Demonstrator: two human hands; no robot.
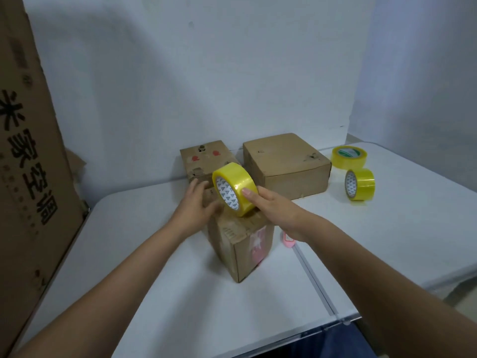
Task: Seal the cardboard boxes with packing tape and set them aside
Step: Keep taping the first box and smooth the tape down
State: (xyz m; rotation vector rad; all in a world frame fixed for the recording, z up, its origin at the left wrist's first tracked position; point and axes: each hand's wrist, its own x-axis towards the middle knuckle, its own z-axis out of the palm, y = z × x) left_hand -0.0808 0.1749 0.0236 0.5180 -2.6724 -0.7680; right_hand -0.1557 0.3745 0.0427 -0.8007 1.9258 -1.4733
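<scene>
Both forearms reach up from the bottom corners toward the small box (242, 244) at centre frame. My right hand (277, 213) grips a yellow tape roll (234, 188) standing on edge on the box top; my left hand (192, 208) lies fingers relaxed against the box's left side, holding nothing. I judge sealing has barely begun: I cannot see any strip laid down. Two more boxes, the far left box (204, 158) and the wide box (286, 164), wait above centre; whether they are taped I cannot tell. My hands hide the flaps. A pink object (287, 240) peeks out under my right wrist, unidentifiable.
</scene>
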